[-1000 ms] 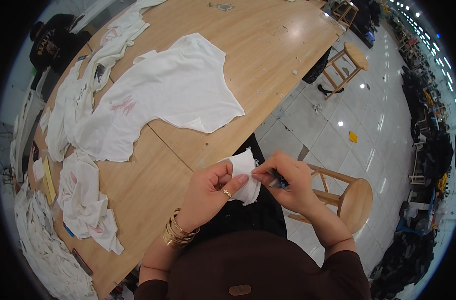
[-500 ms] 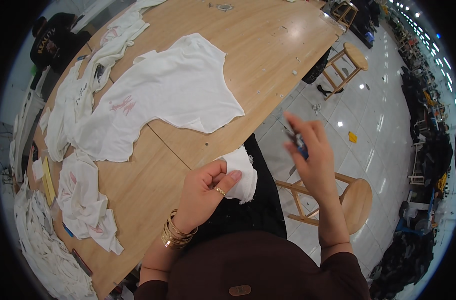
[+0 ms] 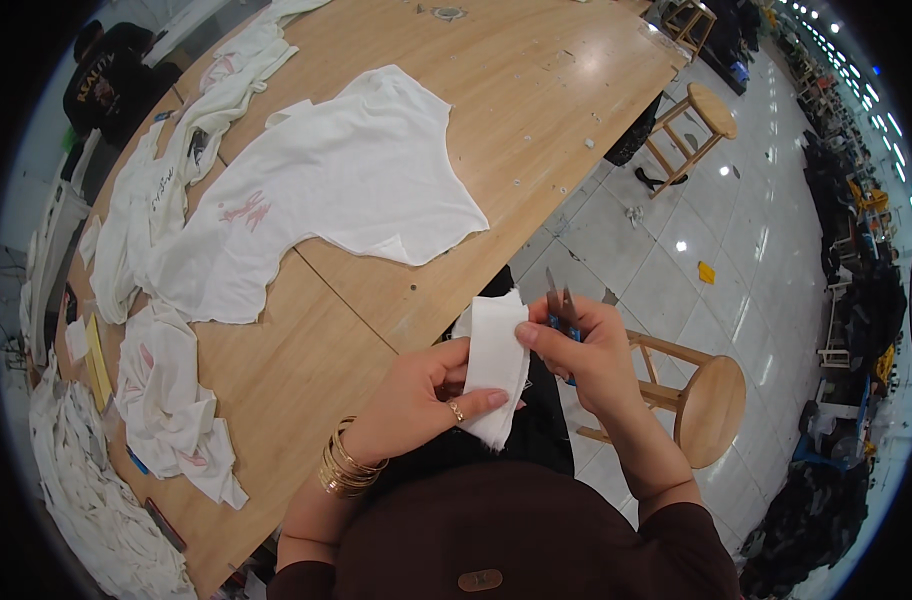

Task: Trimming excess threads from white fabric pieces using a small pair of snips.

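Note:
A small folded strip of white knit fabric (image 3: 496, 350), with a frayed lower edge, stands upright in front of my body. My left hand (image 3: 408, 396) is closed on its lower left part, thumb across the front. My right hand (image 3: 598, 352) pinches the strip's right edge between thumb and finger. Held in that same right hand are small scissors (image 3: 564, 318) with blue handles, their blades parted and pointing away from me. Beyond my hands a white garment (image 3: 336, 175) with a pink print lies spread on the wooden table (image 3: 326, 375).
More white garments (image 3: 161, 375) lie crumpled along the table's left side, near a heaped white pile (image 3: 86, 480). Wooden stools (image 3: 711, 410) stand on the tiled floor at right. At the far left is another person (image 3: 116, 85). Dark piles (image 3: 811, 520) line the right side.
My right hand has come left and in with the scissors, and now touches the fabric strip. The strip has been turned more upright, and my left hand's grip has shifted lower on it.

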### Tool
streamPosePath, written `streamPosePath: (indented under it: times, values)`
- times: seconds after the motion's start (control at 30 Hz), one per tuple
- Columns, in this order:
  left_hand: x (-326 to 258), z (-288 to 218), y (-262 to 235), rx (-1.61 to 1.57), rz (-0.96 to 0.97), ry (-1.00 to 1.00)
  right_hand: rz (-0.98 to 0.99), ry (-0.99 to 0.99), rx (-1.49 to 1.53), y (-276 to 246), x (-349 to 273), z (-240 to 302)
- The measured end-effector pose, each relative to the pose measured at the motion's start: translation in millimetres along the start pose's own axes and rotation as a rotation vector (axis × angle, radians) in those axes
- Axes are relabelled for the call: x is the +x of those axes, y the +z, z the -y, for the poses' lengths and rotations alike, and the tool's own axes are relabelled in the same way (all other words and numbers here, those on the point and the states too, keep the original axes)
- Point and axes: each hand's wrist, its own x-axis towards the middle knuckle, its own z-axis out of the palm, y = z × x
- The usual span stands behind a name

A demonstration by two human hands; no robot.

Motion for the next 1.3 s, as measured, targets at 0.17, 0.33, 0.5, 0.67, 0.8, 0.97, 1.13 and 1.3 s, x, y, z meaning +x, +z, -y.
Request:
streamPosePath:
  times: [0.17,0.33,0.5,0.67,0.8,0.97,1.13,1.3]
  values:
    - [-0.7,-5.3,-1.0,-0.031,0.014,0.014,-0.182,-0.485,-0.699,-0.9,3.5,-7.7]
    - [-3.2,-1.6,-3.3,0.011,-0.029,0.053,-0.154,-0.620,-0.970,-14.8,-5.1,-1.4]
    - [-4.5,-6.3,-2.7,0.111,-0.073,0.105,-0.055,-0.725,-1.216,-10.9,-9.8,11.5]
    - [-4.3,-3.2,-4.0,0.095,-0.075,0.078,-0.133,-0.901,-1.273,-13.1,-10.6,8.7]
    - [-3.8,-3.6,-2.6,0.095,-0.089,0.060,-0.166,-0.961,-1.311,-13.3,-10.7,7.6]
    - [-4.3,-5.8,-1.5,0.102,-0.102,0.051,-0.205,-0.992,-1.355,-12.3,-11.6,9.5]
    - [-4.2,-4.3,-1.0,0.081,-0.105,0.051,-0.211,-1.003,-1.358,-11.8,-10.9,9.4]
    - [-4.3,-3.0,-2.1,0.114,-0.124,0.052,-0.224,-1.006,-1.362,-10.5,-11.3,9.5]
